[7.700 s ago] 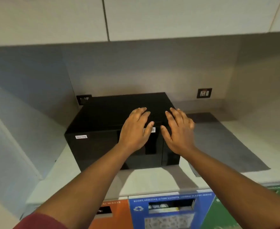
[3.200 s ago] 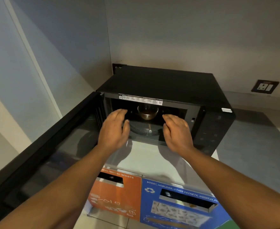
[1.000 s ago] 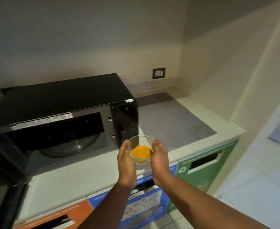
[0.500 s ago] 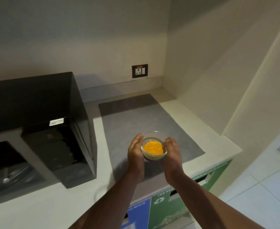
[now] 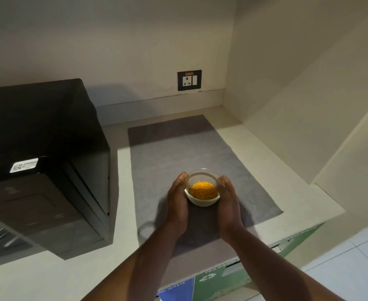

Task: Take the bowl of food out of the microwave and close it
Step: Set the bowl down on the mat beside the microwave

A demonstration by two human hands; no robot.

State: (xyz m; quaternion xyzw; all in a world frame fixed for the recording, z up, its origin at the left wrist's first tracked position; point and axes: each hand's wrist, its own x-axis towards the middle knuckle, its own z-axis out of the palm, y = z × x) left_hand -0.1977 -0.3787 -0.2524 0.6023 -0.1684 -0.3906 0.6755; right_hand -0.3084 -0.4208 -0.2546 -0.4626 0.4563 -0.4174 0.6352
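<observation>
A small clear glass bowl (image 5: pixel 202 199) with orange shredded food is cupped between both palms over the grey mat (image 5: pixel 178 153). My left hand (image 5: pixel 177 203) presses its left side and my right hand (image 5: pixel 227 203) its right side. I cannot tell whether the bowl's base touches the mat. The black microwave (image 5: pixel 41 135) stands to the left; its cavity opening shows at the far left edge, so the door is open and out of view.
The mat lies on a pale countertop (image 5: pixel 122 253) in a corner alcove. A wall socket (image 5: pixel 189 80) sits on the back wall. Blue and green recycling bins (image 5: pixel 213 276) stand below the counter's front edge. A side wall rises at the right.
Both hands carried the bowl from in front of the microwave rightward and then lower toward the mat. The view turned right, so the microwave's opening slid to the left edge.
</observation>
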